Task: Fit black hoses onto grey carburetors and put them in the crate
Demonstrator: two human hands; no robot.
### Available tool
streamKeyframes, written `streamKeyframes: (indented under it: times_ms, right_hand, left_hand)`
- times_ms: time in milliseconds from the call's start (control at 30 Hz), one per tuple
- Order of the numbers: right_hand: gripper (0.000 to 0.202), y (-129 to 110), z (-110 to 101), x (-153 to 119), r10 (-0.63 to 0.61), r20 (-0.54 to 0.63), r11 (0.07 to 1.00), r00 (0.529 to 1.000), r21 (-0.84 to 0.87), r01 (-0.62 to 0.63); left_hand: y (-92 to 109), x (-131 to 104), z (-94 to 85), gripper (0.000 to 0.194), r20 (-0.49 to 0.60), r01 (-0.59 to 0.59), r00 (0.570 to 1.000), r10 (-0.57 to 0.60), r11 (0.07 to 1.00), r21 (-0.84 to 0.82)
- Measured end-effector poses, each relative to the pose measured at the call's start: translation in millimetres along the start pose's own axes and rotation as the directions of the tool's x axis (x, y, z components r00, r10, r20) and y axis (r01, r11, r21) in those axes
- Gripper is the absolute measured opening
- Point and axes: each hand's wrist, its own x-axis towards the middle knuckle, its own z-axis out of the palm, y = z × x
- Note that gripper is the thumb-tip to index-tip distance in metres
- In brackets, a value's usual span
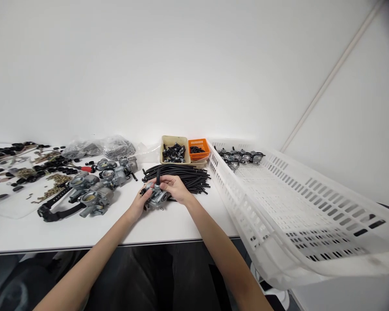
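White and smooth, the tabletop runs beneath both hands. The left hand curls partly closed around the near left side of a grey metal carburetor, thumb on top; the right hand is bent around its far right side, thumb and fingertips drawn in beside a black stub standing upright. Whether the right fingertips pinch that stub I cannot tell. This two-sided hold seems meant to steady the body while leaving the stub uppermost.

Just beyond the fingers, black hoses lie roughly aligned in a loose heap, probably for easy reach; they look matte, slim and rubbery. Left of the fingers sit more carburetors, cast and round-throated, touching a curled black strap; farther left spread brass-coloured fittings and round black caps. To the fingers' right slants a slotted plastic crate, metal units at its far end. Past the hoses, a cream tray and an orange basket presumably keep small dark parts sorted. Crinkled clear bags rest far left, before a plain pale wall.
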Motion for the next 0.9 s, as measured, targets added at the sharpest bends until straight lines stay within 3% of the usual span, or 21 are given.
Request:
streamKeyframes:
  times_ms: [100, 167, 233, 333, 433, 500, 600, 667, 767, 833, 900]
  right_hand:
    - [0.048, 1, 1, 4, -0.022, -0.089, 0.999, 0.996, -0.041, 0.018]
    - [0.046, 1, -1, 6, -0.100, -0.159, 0.991, 0.982, -0.107, 0.084]
    - [0.037, -1, -5, 5, -0.188, -0.185, 0.949, 0.965, -0.286, 0.130]
    - [0.020, -6, -12, -2, -0.194, -0.015, 0.774, 0.981, -0.616, 0.144]
    - [0.011, -9, -16, -9, -0.036, 0.245, 0.550, 0.969, -0.804, 0.224]
    - [0.013, -9, -18, -11, 0.063, 0.297, 0.420, 0.953, -0.874, 0.245]
    - [0.013, -6, -21, -12, 0.147, 0.259, 0.311, 0.955, -0.928, 0.204]
    - [0.010, -6, -22, -12, 0.171, 0.243, 0.296, 0.955, -0.937, 0.185]
    - [0.004, -9, -19, -13, 0.107, 0.258, 0.376, 0.960, -0.905, 0.201]
    - [0.006, -14, -17, -13, -0.077, 0.238, 0.454, 0.968, -0.856, 0.247]
    - [0.011, -18, -16, -13, -0.332, 0.127, 0.488, 0.935, -0.825, 0.285]
  left_hand:
    - [2, 0, 3.3, 0.053, -0.072, 0.153, 0.983, -0.167, 0.973, -0.170]
    - [6, 2, 3.7, 0.050, -0.128, 0.146, 0.974, -0.185, 0.953, -0.264]
    - [10, 5, 2.2, 0.046, -0.229, 0.070, 0.962, -0.150, 0.944, -0.324]
    - [14, 11, -2.3, 0.040, -0.433, -0.061, 0.895, -0.104, 0.935, -0.349]
    - [15, 16, -6.8, 0.037, -0.540, -0.108, 0.833, -0.123, 0.921, -0.375]
    - [15, 16, -9.1, 0.037, -0.548, -0.098, 0.823, -0.152, 0.911, -0.400]
    - [14, 16, -11.5, 0.037, -0.539, -0.076, 0.824, -0.176, 0.908, -0.413]
    - [13, 16, -12.5, 0.037, -0.543, -0.081, 0.822, -0.171, 0.909, -0.408]
    - [13, 16, -13.2, 0.039, -0.556, -0.092, 0.814, -0.168, 0.908, -0.409]
    - [14, 16, -13.2, 0.042, -0.547, -0.078, 0.818, -0.181, 0.906, -0.416]
    - [15, 16, -12.9, 0.043, -0.539, -0.065, 0.820, -0.192, 0.904, -0.422]
